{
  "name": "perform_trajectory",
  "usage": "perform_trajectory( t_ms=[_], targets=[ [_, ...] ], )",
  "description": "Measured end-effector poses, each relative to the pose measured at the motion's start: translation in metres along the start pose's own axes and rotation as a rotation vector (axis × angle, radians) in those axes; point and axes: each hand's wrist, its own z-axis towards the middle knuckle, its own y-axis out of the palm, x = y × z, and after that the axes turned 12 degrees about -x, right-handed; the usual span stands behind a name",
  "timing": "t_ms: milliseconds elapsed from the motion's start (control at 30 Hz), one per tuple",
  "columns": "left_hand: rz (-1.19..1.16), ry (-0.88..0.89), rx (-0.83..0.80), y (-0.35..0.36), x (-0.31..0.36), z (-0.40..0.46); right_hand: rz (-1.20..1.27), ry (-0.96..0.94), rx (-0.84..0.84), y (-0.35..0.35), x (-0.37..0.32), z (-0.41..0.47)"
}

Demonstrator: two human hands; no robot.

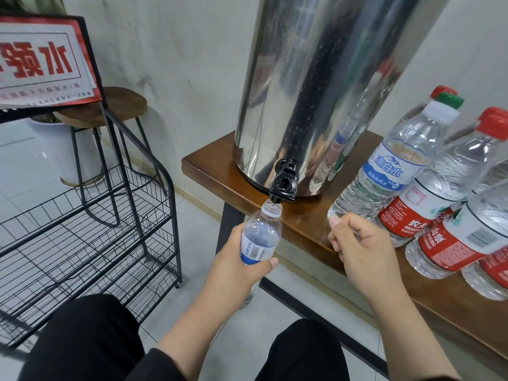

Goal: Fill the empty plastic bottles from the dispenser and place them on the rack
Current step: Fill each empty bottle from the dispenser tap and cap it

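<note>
A: Head view. Left hand (242, 259) grips the uncapped bottle (261, 237) around its label, thumb across the front. Bottle mouth sits directly under the black tap (283, 185) of the steel dispenser (316, 92), just above that hand.

B: Right hand (357, 243)?

A: Fingers curled, holding nothing I can see; whether a cap is hidden inside, cannot tell. It hovers at the edge of the surface (209, 166), below and right of the tap.

B: Risks?

A: Judgement: the mouth is narrow and the bottle tilts slightly. If the tap opens while it's off-centre, water runs down the label onto the floor. A wet grip could slip.

B: Anything else?

A: Capped bottles (412, 174) crowd just right of the right hand; a careless reach could topple them. The wire rack (90, 229) stands left of the left hand.
</note>
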Motion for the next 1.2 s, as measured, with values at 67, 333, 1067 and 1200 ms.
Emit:
perform_trajectory(
  t_ms=[67,333,1067,1200],
  targets=[
    [-0.003,-0.003,0.003,0.0003,-0.0002,-0.0001,0.002,0.001,0.001,0.0002,-0.0001,0.0001],
    [0.016,-0.012,0.004,0.0003,0.003,-0.0003,-0.003,0.008,-0.01,-0.0006,-0.0014,-0.0008],
    [-0.002,-0.007,0.002,-0.0016,0.0013,-0.0004,0.001,0.013,0.001,0.0001,-0.0022,-0.0009],
    [-0.002,-0.016,0.002,-0.0018,0.0012,0.0001,-0.008,0.013,-0.002,-0.0005,-0.0032,-0.0002]
  ],
)
